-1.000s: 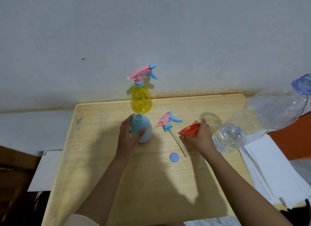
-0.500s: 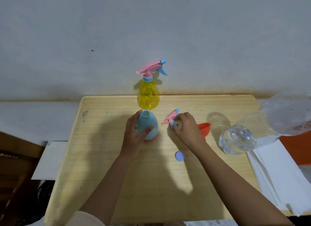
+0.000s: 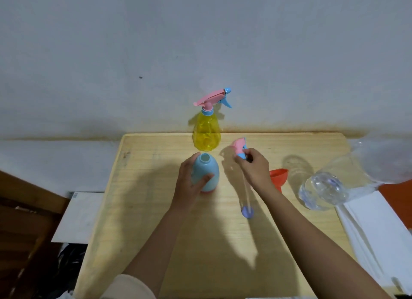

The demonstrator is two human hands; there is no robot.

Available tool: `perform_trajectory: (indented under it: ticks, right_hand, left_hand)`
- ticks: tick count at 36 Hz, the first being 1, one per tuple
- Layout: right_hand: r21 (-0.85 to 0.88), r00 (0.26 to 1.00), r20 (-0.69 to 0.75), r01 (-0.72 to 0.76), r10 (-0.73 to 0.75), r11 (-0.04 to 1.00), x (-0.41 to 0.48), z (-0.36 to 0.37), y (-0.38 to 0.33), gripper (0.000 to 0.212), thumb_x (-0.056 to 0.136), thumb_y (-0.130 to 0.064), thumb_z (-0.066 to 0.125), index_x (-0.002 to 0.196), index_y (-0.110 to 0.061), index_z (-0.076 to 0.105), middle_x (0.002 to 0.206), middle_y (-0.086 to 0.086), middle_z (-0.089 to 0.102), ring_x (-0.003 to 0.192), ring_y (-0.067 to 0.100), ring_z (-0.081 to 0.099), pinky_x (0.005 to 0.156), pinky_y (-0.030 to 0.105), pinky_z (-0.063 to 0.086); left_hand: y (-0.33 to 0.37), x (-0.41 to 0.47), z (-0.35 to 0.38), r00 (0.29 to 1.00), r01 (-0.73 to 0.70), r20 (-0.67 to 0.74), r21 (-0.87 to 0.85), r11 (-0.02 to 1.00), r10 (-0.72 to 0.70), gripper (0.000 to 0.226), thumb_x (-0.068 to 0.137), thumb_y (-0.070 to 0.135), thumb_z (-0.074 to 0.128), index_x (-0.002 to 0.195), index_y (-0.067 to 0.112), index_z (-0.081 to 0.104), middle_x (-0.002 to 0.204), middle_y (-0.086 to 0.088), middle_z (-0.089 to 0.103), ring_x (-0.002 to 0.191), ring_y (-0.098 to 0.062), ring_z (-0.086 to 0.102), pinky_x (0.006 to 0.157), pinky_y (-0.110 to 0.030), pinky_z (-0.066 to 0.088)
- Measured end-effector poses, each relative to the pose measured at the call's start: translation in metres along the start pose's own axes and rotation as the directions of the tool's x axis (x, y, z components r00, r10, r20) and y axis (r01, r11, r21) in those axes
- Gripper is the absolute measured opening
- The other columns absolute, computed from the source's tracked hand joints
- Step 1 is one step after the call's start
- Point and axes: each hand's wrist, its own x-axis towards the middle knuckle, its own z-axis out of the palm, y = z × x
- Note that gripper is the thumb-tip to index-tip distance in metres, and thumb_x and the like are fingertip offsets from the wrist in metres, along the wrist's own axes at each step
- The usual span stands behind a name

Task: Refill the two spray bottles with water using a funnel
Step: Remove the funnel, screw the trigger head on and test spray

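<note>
A light blue spray bottle stands open-necked on the wooden table, and my left hand grips its side. My right hand holds the pink and blue spray head lifted off the table, its clear dip tube hanging down toward me. A yellow spray bottle with its head screwed on stands by the wall. The orange funnel lies on the table just right of my right hand. A small blue cap lies near the tube's end.
A large clear plastic water bottle lies on its side at the table's right edge, its upper part blurred. White sheets lie to the right. The white wall rises directly behind the table.
My right hand left the orange funnel on the table, moved left and picked up the loose spray head, now raised beside the blue bottle. The left hand stayed on the blue bottle.
</note>
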Motion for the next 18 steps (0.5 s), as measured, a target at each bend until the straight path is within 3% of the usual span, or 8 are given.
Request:
perform_trajectory:
  ticks: [4,8,11,12,15,16,18]
  right_hand:
    - [0.382,1.0,-0.03,0.012,-0.001,0.924,-0.004,-0.017,-0.035,0.013,0.075,-0.016,0.073,0.085,-0.013,0.065,0.081,0.009,0.061,0.077,0.018,0.055,0.077,0.033,0.043]
    - [0.596,0.991,-0.089,0.133,-0.1,0.792,-0.011,-0.031,-0.077,0.033,0.064,-0.028,0.076,0.089,-0.011,0.064,0.085,0.011,0.063,0.083,0.02,0.057,0.086,0.034,0.047]
    - [0.651,0.975,-0.153,0.221,-0.159,0.726,-0.016,-0.034,-0.099,0.022,0.071,-0.019,0.073,0.09,-0.012,0.063,0.086,0.005,0.066,0.083,0.015,0.059,0.087,0.031,0.048]
    - [0.646,0.967,-0.178,0.255,-0.182,0.72,-0.017,-0.033,-0.103,0.021,0.075,-0.015,0.073,0.092,-0.011,0.062,0.087,0.003,0.065,0.081,0.01,0.059,0.085,0.027,0.049]
    - [0.613,0.937,-0.241,0.348,-0.252,0.709,-0.02,-0.026,-0.111,0.017,0.082,-0.004,0.069,0.097,-0.005,0.059,0.087,0.001,0.064,0.07,-0.002,0.056,0.073,0.014,0.046]
    - [0.599,0.931,-0.251,0.366,-0.267,0.712,-0.021,-0.023,-0.112,0.018,0.083,-0.002,0.068,0.098,-0.002,0.059,0.087,0.001,0.063,0.068,-0.003,0.055,0.07,0.013,0.045]
    - [0.549,0.919,-0.255,0.393,-0.3,0.737,-0.024,-0.016,-0.112,0.022,0.082,-0.002,0.068,0.102,0.002,0.058,0.089,0.003,0.062,0.07,-0.003,0.055,0.07,0.012,0.043]
  left_hand:
    - [0.001,0.001,0.0,0.999,0.043,0.023,-0.008,0.999,-0.043,0.068,0.071,0.057,0.063,0.133,0.037,0.042,0.13,0.008,0.045,0.119,0.003,0.043,0.101,-0.039,0.045]
    - [0.003,0.002,-0.001,0.998,0.063,0.031,0.006,0.998,-0.063,0.075,0.068,0.06,0.062,0.134,0.03,0.045,0.129,0.004,0.046,0.12,-0.011,0.046,0.098,-0.038,0.048]
    - [0.007,0.002,-0.001,0.997,0.072,0.036,-0.023,0.997,-0.071,0.082,0.064,0.058,0.062,0.136,0.022,0.045,0.13,-0.001,0.046,0.12,-0.015,0.045,0.075,-0.012,0.052]
    - [0.007,0.002,-0.001,0.997,0.07,0.038,-0.024,0.997,-0.069,0.082,0.064,0.058,0.063,0.136,0.022,0.045,0.13,-0.001,0.046,0.12,-0.016,0.044,0.072,-0.009,0.051]
    - [0.001,0.004,-0.003,0.998,0.055,0.036,0.017,0.998,-0.055,0.079,0.066,0.059,0.062,0.136,0.026,0.044,0.13,0.003,0.046,0.12,-0.012,0.045,0.095,-0.033,0.049]
    - [0.0,0.004,-0.003,0.998,0.056,0.038,0.024,0.998,-0.057,0.079,0.066,0.059,0.062,0.136,0.027,0.044,0.13,0.004,0.046,0.12,-0.01,0.045,0.098,-0.036,0.047]
    - [0.0,0.004,-0.003,0.997,0.058,0.043,0.023,0.998,-0.059,0.078,0.066,0.06,0.062,0.135,0.028,0.044,0.13,0.005,0.046,0.118,-0.01,0.046,0.095,-0.031,0.048]
